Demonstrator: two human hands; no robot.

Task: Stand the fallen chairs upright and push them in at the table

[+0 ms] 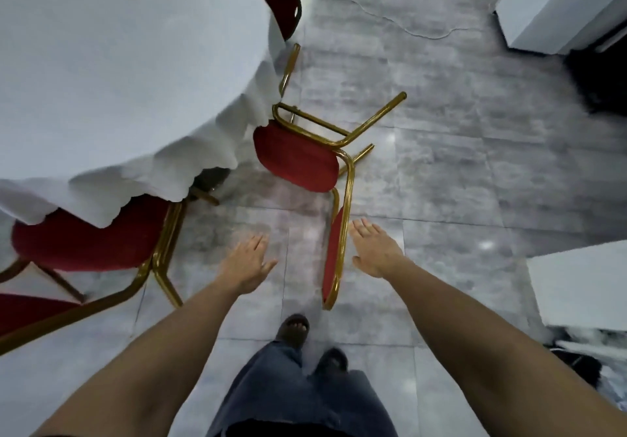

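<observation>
A red-cushioned chair with a gold frame (298,158) lies on its side on the grey floor, right of the round table with its white cloth (118,63). Its legs point away to the upper right and its backrest (334,257) reaches toward me. My left hand (246,262) hovers open left of the backrest, not touching it. My right hand (375,250) is open just right of the backrest's gold edge, close to it. A second red chair (88,240) stands at the table on the left, its seat partly under the cloth. A third chair back (283,6) shows at the table's far side.
White cloth-covered blocks stand at the upper right (563,6) and right (580,287). A thin cable (383,16) runs over the floor at the top. Dark objects lie at the far right edge. My feet (305,338) are on the tiles just below the fallen chair.
</observation>
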